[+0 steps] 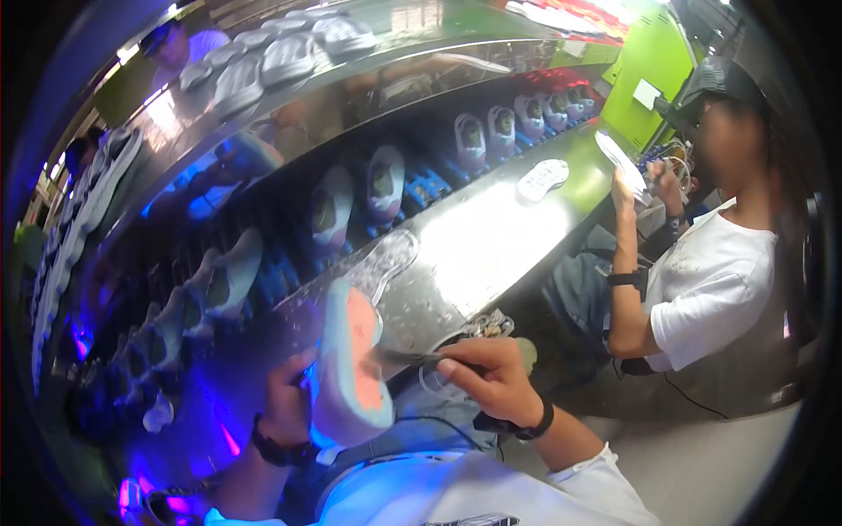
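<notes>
A pale blue-white shoe upper (331, 390) with a salmon-pink underside is held up in front of me, its underside turned to the right. My left hand (285, 405) grips it from the left side; part of that hand is hidden behind the shoe. In my right hand (495, 383) is a brush (405, 358) with dark bristles, and its tip touches the pink underside near the middle. A clear, sole-shaped piece (390, 260) lies on the metal ledge just beyond the shoe.
Several shoe uppers (386, 182) stand in a row on the dark conveyor beyond the metal ledge (478, 254). A white sole (543, 180) lies on the ledge. Grey soles (289, 58) sit on an upper shelf. To the right, a co-worker (710, 272) holds a white sole (618, 165).
</notes>
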A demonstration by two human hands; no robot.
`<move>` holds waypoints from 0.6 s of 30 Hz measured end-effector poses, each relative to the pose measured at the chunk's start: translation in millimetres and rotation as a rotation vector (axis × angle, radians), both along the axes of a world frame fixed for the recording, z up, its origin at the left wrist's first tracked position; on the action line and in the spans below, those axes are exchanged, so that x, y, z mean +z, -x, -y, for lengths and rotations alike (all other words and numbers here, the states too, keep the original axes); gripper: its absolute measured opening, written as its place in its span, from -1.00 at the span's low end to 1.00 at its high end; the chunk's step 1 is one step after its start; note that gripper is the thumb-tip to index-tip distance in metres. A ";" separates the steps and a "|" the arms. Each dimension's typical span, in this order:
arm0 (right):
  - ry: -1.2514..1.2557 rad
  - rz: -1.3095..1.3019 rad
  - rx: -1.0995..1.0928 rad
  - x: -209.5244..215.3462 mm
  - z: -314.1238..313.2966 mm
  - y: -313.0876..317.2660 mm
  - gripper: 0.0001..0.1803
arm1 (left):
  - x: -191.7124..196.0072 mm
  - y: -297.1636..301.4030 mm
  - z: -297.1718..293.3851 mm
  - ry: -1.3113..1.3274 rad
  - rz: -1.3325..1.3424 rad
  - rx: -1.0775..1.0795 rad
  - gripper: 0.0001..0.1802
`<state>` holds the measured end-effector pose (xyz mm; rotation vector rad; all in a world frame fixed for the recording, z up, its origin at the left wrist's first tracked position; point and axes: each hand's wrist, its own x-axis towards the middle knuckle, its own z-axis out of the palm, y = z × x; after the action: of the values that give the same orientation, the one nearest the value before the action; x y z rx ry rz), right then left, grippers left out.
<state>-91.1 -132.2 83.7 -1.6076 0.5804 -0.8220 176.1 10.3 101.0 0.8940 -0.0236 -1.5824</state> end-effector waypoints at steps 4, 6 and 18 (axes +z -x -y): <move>-0.324 0.032 -0.322 -15.7 9.3 35.2 -0.77 | 9.4 -5.7 131.0 0.080 0.300 -0.173 -0.44; -0.345 0.020 -0.439 -16.1 8.9 48.2 -0.76 | 3.2 -18.3 215.8 0.150 0.673 -0.326 -0.26; -0.509 -0.139 -0.459 -41.4 2.4 50.4 -0.73 | -148.3 -39.9 534.8 0.067 2.169 -0.387 -0.26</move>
<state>-141.6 -134.6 42.3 -1.0784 1.1843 -0.8110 216.0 -524.5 -47.3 2.1575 -1.7707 -0.1860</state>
